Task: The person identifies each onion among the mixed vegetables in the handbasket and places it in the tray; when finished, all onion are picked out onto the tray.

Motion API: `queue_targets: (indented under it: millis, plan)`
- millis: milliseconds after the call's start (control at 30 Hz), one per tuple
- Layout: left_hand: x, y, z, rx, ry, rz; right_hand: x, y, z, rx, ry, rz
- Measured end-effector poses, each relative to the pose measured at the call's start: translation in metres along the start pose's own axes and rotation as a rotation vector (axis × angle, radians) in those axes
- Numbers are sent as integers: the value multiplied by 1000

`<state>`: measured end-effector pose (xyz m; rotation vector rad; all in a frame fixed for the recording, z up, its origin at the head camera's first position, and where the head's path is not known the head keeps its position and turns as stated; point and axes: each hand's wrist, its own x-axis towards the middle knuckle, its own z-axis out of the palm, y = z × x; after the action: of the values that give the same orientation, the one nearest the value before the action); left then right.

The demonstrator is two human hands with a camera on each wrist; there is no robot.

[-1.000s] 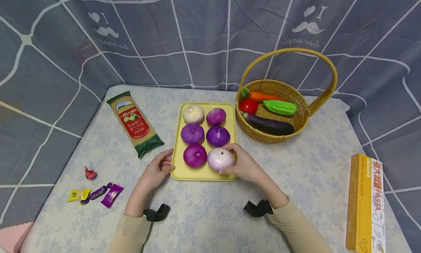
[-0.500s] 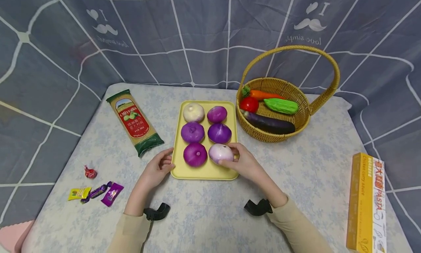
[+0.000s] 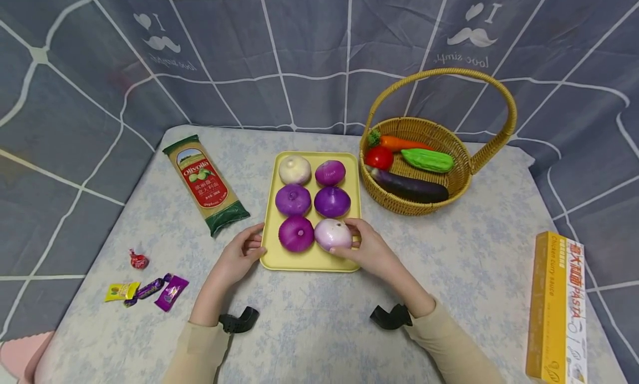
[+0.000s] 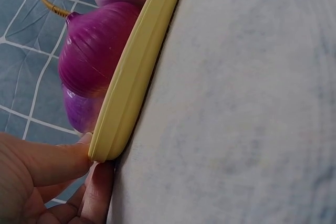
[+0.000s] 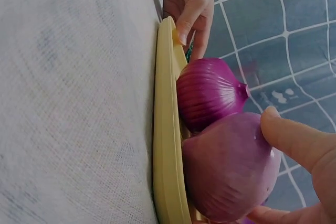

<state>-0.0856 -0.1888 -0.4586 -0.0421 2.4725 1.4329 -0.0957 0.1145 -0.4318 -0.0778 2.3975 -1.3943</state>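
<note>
A yellow tray (image 3: 309, 263) lies mid-table, bearing several onions in two columns. My left hand (image 3: 238, 254) grips its left edge near the front corner; in the left wrist view the thumb (image 4: 63, 162) lies on the rim and the fingers are at the outer wall. On the right, my right hand (image 3: 371, 249) holds a pale purple onion (image 3: 331, 233) in the front right spot, thumb in front and fingers behind. Next to it sits a magenta onion (image 3: 296, 234). Behind are darker purple onions (image 3: 293, 199), a small purple one (image 3: 330, 173) and a whitish one (image 3: 294, 170).
A wicker basket (image 3: 414, 207) with a carrot, tomato, eggplant and green vegetable stands at back right, close to the tray. A spaghetti packet (image 3: 206, 185) lies at left. Wrapped candies (image 3: 150, 288) lie at front left. A yellow pasta box (image 3: 554, 306) is at far right.
My right hand has shifted the pale onion slightly, most recently leftward toward the magenta onion, and its fingers have changed position on it. My left hand stays at the tray's edge.
</note>
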Motion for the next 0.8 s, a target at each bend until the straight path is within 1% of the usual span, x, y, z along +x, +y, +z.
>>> queue_targets:
  millis: [233,433,533,667,800]
  plan:
    - [-1,0,-1,9,-2,4,-3,-2,0,12,-4,-31]
    - [0,2,0,52,7,0,-7,-4,-5,-28,39,-32]
    - [0,2,1,75,14,10,-9,-4,-11,-29,48,-36]
    - [-5,5,-1,109,18,30,-13,-7,-22,-12,64,-64]
    - [-12,11,-7,155,53,63,-17,-10,-36,1,116,-95]
